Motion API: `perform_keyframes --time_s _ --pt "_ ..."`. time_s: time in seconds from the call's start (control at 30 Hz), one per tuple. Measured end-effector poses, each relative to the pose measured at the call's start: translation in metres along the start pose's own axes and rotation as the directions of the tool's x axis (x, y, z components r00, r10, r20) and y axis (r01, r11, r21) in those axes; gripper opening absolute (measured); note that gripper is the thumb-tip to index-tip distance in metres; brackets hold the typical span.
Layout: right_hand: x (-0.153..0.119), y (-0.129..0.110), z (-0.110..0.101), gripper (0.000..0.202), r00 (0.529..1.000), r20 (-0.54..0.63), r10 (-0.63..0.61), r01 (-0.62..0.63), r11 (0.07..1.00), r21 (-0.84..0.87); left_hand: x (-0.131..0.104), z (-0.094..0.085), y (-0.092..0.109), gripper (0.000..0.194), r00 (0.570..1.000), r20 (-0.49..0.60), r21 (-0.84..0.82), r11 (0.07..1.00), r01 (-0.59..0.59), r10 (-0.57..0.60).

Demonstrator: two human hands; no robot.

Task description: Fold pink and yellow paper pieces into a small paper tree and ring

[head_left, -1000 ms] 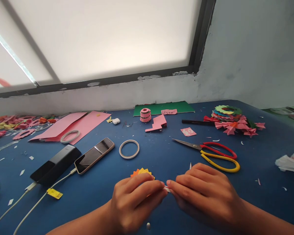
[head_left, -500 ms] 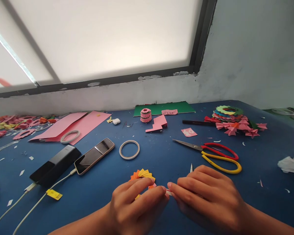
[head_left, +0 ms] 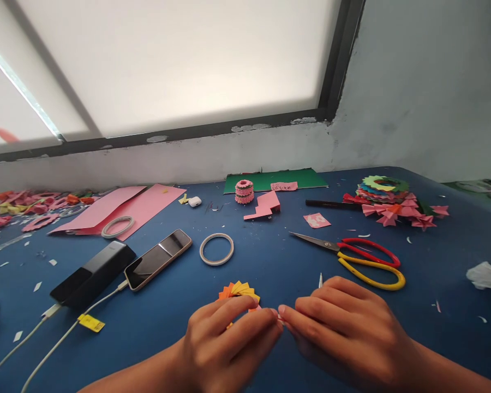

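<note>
My left hand (head_left: 232,339) and my right hand (head_left: 347,328) meet fingertip to fingertip low in the view. Both are closed in a pinch on a small pink-and-white piece of paper (head_left: 281,318), most of which the fingers cover. Just behind my left fingers lies an orange-and-yellow folded paper ring (head_left: 240,288), partly hidden. A thin white pointed tip (head_left: 320,280) sticks up past my right knuckles; what it belongs to is hidden. Scissors (head_left: 347,256) with red and yellow handles lie open beyond my right hand.
A tape roll (head_left: 202,252), a phone (head_left: 157,261) and a black power bank (head_left: 92,275) with cables lie left. Pink paper sheets (head_left: 155,204) and a pink paper stack (head_left: 244,192) are farther back. Paper flowers (head_left: 405,210) and a black pen (head_left: 329,205) sit at right.
The fingertips have drawn slightly closer, so less of the small paper piece shows between them. The things on the table stay in place.
</note>
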State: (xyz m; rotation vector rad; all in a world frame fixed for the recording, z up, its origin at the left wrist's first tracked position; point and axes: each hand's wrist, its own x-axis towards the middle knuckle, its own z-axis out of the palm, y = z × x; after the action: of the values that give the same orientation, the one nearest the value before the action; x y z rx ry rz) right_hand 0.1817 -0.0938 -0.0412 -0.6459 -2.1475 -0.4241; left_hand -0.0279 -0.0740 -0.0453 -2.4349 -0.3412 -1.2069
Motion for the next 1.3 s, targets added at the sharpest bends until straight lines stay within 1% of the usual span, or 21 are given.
perform_keyframes --time_s 0.13,0.4,0.53,0.77,1.0,1.2,1.3 --pt "-0.0003 -0.0001 -0.0001 0.009 1.000 0.001 0.002 -0.002 1.000 -0.003 -0.0016 0.0002 -0.0002 0.024 1.000 0.025 -0.007 1.000 0.003 -0.003" --pt "-0.0021 0.0011 0.0002 0.010 1.000 0.007 0.001 -0.001 1.000 0.005 -0.0028 -0.0026 -0.0003 0.025 0.997 0.069 -0.034 0.999 0.024 -0.022" --pt "-0.0026 0.0015 0.0002 0.009 1.000 0.011 0.000 0.000 1.000 0.015 -0.0046 -0.0027 -0.0010 0.026 0.997 0.072 -0.033 0.999 0.017 -0.015" --pt "-0.0057 0.0020 0.0009 0.009 1.000 0.016 0.005 -0.005 1.000 0.011 -0.0042 -0.0030 -0.0015 0.022 0.998 0.061 -0.044 0.999 0.009 -0.007" --pt "-0.0053 0.0024 0.0002 0.009 1.000 0.015 0.009 -0.009 1.000 0.014 -0.0007 -0.0048 -0.0018 0.023 0.998 0.065 -0.038 0.999 0.017 -0.014" --pt "-0.0077 0.0012 0.0018 0.007 1.000 0.026 0.014 -0.014 1.000 0.012 0.0015 -0.0075 -0.0020 0.028 0.997 0.071 -0.006 1.000 0.016 -0.015" --pt "-0.0077 0.0003 0.0033 0.007 1.000 0.013 0.018 -0.018 1.000 0.009 0.0003 -0.0075 -0.0024 0.028 0.997 0.081 0.010 1.000 0.005 -0.005"
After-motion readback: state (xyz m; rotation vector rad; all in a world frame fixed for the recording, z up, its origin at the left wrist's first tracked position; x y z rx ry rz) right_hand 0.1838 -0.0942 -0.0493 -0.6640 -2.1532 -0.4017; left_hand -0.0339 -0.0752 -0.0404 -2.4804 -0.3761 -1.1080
